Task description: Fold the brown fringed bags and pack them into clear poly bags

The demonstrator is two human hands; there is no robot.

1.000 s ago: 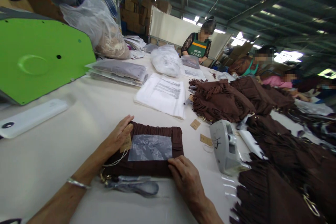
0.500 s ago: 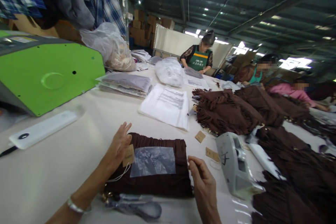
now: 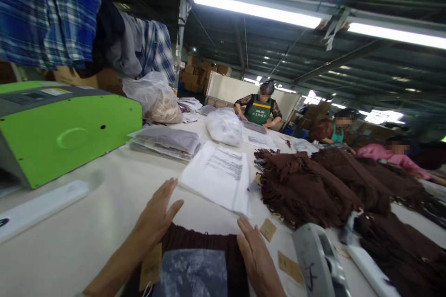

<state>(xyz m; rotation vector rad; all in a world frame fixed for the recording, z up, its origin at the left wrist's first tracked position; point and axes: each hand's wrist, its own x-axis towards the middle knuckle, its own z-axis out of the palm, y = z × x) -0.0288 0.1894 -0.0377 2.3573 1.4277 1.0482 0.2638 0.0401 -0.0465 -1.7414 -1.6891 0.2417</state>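
Below me on the white table lies a folded dark brown garment (image 3: 195, 235) with a gathered top edge. On it rests a small clear plastic bag (image 3: 191, 274), and a tan cardboard tag (image 3: 151, 267) with a white string lies at its left. My left hand (image 3: 158, 213) is at the garment's upper left corner, fingers stretched out and thumb apart. Along the right edge is my right hand (image 3: 256, 250), flat with its fingers extended. Neither hand grips anything. The garment's lower part is cut off by the frame's edge.
Ahead lies a stack of printed white bags (image 3: 219, 171). A green machine (image 3: 69, 134) stands left, a grey tape dispenser (image 3: 317, 260) right, near loose tags (image 3: 268, 229). Brown garments (image 3: 306, 185) are heaped at right. Co-workers (image 3: 259, 106) work across the table.
The view has tilted up, so the garment sits lower in the frame. My right hand has gone from curled fingers at the right edge to flat and extended. My left thumb has spread.
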